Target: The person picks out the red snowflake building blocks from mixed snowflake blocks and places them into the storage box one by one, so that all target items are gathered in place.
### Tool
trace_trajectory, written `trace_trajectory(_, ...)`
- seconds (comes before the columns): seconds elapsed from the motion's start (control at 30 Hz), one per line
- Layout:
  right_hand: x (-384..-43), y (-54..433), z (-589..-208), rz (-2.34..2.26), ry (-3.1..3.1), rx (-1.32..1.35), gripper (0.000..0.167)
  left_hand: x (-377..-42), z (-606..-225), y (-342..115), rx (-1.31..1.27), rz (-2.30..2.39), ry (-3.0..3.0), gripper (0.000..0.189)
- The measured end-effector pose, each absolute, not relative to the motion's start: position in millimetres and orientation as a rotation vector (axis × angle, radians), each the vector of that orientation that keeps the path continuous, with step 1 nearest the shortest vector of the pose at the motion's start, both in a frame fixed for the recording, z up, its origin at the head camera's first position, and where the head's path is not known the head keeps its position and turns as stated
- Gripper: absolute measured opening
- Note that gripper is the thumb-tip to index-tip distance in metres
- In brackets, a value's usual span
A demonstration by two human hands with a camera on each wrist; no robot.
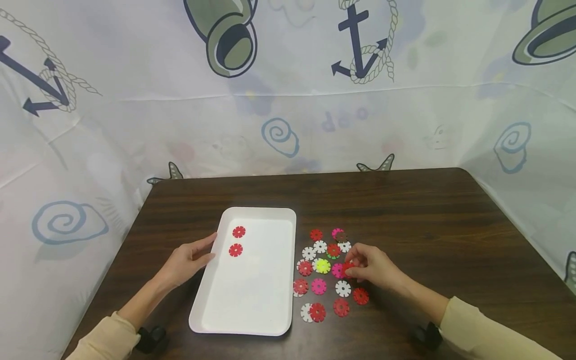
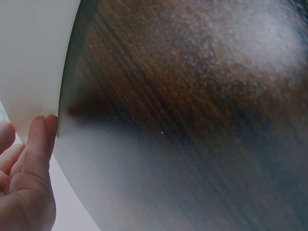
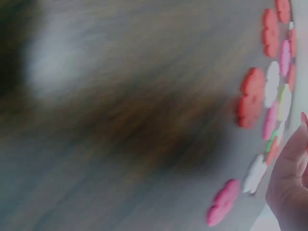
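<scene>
My left hand [image 1: 182,265] touches the left rim of a white rectangular tray [image 1: 247,327], its fingertips against the outer wall [image 2: 29,72]. Inside the tray lie two red notched discs, one red disc [image 1: 239,232] above another red disc [image 1: 236,250]. To the tray's right, my right hand [image 1: 373,267] pinches a red notched disc [image 1: 348,269] between thumb and fingers, above the loose discs. In the right wrist view, the right hand [image 3: 291,178] is at the edge, with only a sliver of red showing at its fingertips.
Several loose notched discs lie right of the tray, some overlapping: a yellow disc [image 1: 322,266], a pink disc [image 1: 319,286], a white disc [image 1: 343,288], a brown disc [image 1: 342,237] and more red ones. A dark wooden table [image 1: 432,215] carries everything. Behind it hangs a patterned cloth [image 1: 189,135].
</scene>
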State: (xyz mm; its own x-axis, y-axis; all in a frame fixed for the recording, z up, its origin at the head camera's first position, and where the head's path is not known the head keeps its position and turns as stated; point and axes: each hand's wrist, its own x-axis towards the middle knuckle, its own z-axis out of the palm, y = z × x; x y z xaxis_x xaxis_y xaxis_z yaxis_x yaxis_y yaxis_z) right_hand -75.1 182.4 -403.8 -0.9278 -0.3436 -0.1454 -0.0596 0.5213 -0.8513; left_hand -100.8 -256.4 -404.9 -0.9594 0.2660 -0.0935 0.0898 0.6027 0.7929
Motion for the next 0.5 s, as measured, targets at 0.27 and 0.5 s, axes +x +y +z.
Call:
trace_trajectory(0.27,-83,157,-393,-1.439,2.470,-0.432,0.023,-102,-406,-257,0.315,1.296,2.624,0.060)
trace_trajectory(0.5,-94,118,-377,-1.503,2.415,-0.498,0.024,-102,-406,-257,0.299,1.298,2.619,0.061)
